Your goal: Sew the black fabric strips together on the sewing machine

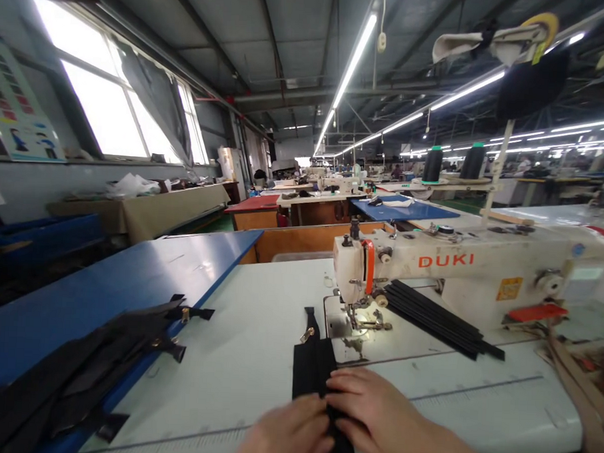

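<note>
A black fabric piece with a zipper [312,367] lies on the pale sewing table [236,357], running from my hands toward the needle area. My left hand [287,434] rests on its near end with fingers curled against the cloth. My right hand [374,410] lies flat over the same piece, fingers pointing left and pressing it down. The white DUKI sewing machine [460,273] stands just beyond, its needle and presser foot [355,319] a short way past the fabric's far end. A metal zipper pull [307,334] shows near that end.
A pile of black zippered pieces [90,371] sits on the blue side table [129,279] at left. Black strips [438,319] lie under the machine arm. Thread cones [433,164] stand behind. Tan strapping [575,385] hangs at right. Other workstations fill the hall.
</note>
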Demonstrator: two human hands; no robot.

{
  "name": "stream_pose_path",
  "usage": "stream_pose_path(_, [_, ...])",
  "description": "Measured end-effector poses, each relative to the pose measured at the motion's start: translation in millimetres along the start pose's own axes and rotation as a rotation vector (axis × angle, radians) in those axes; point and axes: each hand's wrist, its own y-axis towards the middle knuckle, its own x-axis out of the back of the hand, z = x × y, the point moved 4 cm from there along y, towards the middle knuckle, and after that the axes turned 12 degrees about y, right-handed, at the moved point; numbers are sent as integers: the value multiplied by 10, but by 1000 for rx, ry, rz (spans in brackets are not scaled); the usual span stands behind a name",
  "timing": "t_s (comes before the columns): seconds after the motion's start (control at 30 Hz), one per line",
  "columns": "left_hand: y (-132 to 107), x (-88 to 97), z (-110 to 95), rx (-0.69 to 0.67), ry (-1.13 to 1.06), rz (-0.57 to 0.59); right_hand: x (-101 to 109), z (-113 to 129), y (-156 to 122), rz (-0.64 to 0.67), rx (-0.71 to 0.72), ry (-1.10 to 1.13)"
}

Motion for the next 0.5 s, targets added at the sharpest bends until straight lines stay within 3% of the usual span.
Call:
stream_pose_path(0.07, [94, -60, 432, 403, 25, 275, -8, -6, 7, -13, 5, 4])
stream_pose_path(0.13, [236, -115, 717, 542, 75, 353, -13, -14, 5, -29, 20, 8])
stream_pose_path(0.23, [473, -284, 882, 533, 71, 442, -27, -34, -3, -42, 19, 5])
stream_pose_path(0.33, [640, -421, 859, 468, 63, 528, -36, -45, -2, -35, 13, 4])
stream_pose_path(0.5, [747, -480, 880, 428, 78, 634, -33, -46, 10, -10, -4, -7])
